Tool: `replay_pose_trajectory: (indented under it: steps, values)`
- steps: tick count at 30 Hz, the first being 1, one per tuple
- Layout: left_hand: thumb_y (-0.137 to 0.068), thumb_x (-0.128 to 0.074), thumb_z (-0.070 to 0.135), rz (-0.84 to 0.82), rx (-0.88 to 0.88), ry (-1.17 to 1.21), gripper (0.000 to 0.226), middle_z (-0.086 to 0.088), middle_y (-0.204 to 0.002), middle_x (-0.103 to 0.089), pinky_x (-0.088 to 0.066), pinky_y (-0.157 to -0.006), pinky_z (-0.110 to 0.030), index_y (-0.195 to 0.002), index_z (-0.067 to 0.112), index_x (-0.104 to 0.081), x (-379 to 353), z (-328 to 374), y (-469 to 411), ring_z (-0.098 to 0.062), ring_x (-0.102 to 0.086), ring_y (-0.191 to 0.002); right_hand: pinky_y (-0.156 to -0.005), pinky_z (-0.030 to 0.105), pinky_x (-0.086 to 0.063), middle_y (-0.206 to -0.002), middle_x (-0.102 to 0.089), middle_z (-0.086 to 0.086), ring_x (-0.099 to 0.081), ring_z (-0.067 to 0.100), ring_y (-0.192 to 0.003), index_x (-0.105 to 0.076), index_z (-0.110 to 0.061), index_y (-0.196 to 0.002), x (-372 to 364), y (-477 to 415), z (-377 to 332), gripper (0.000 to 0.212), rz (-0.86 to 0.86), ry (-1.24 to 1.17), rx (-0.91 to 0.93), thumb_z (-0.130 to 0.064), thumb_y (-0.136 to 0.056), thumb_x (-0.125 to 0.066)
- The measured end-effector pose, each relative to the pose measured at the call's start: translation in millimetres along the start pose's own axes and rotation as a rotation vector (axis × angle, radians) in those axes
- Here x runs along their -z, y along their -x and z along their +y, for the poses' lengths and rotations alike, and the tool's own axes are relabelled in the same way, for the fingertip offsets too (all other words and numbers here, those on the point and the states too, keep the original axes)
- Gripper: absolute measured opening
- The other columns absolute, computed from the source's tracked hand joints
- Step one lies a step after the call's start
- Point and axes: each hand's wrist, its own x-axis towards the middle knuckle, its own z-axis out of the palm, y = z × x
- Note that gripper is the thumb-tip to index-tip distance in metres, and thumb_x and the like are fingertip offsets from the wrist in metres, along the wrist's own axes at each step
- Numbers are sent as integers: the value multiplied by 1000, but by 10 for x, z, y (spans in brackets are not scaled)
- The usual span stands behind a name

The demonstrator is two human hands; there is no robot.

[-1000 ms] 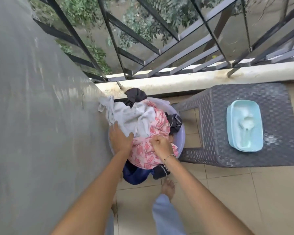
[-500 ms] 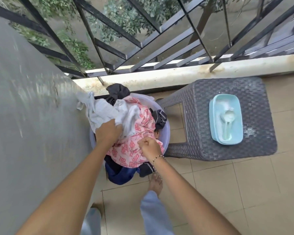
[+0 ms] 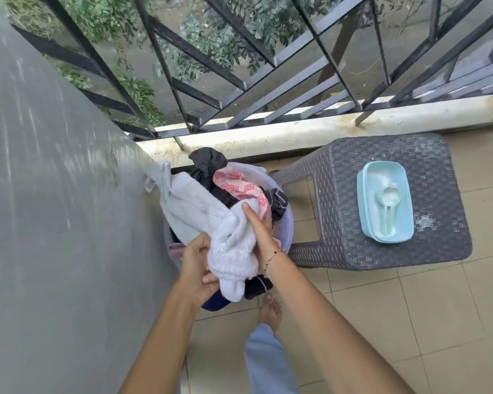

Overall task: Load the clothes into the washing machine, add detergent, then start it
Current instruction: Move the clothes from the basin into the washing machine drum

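Observation:
A pale plastic laundry tub [image 3: 285,223] on the floor holds a heap of clothes: a white garment [image 3: 188,206], a pink patterned cloth [image 3: 234,183] and dark pieces [image 3: 208,160]. My left hand [image 3: 197,265] grips the bunched lower end of the white garment. My right hand [image 3: 261,223] holds the same white bundle from the right, its thumb lying on top. A light blue detergent box [image 3: 384,200] with white powder and a scoop stands open on the grey stool [image 3: 339,194]. The washing machine is not in view.
A grey wall [image 3: 54,223] runs along the left, touching the tub. A black metal railing [image 3: 239,81] on a white ledge closes the far side. Beige floor tiles [image 3: 424,322] lie to the right; my bare foot [image 3: 269,308] stands just below the tub.
Both hands have gathered the white garment and lifted it off the heap toward me. The pink cloth that my right hand held now lies back in the tub.

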Motion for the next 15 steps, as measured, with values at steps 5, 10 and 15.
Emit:
replay_pose_trajectory:
  steps: [5,10,15]
  values:
    - [-71,-45,20,-222,45,-11,27,3,-38,-44,-15,-30,-8,-46,11,-53,-49,104,180,-5,-27,-22,-47,15,-52,-72,-73,1,-70,9,-59,-65,-23,-87,40,161,-21,25,-214,-57,-181,-46,-80,-62]
    - [-83,-57,37,139,-176,-176,28,4,-48,-54,-32,-33,-15,-64,17,-56,32,138,41,-8,-43,-34,-36,14,-45,-55,-63,2,-62,14,-49,-56,-12,-75,4,188,-10,26,-165,-108,-123,-11,-96,-42]
    - [-89,-54,42,599,-344,-284,43,-7,-120,-65,-51,-92,-38,-121,14,-61,190,183,-202,-22,-61,-106,-40,14,-41,-46,-60,-6,-58,10,-41,-63,-17,-66,16,192,36,21,-151,-18,-6,-4,-76,-49]
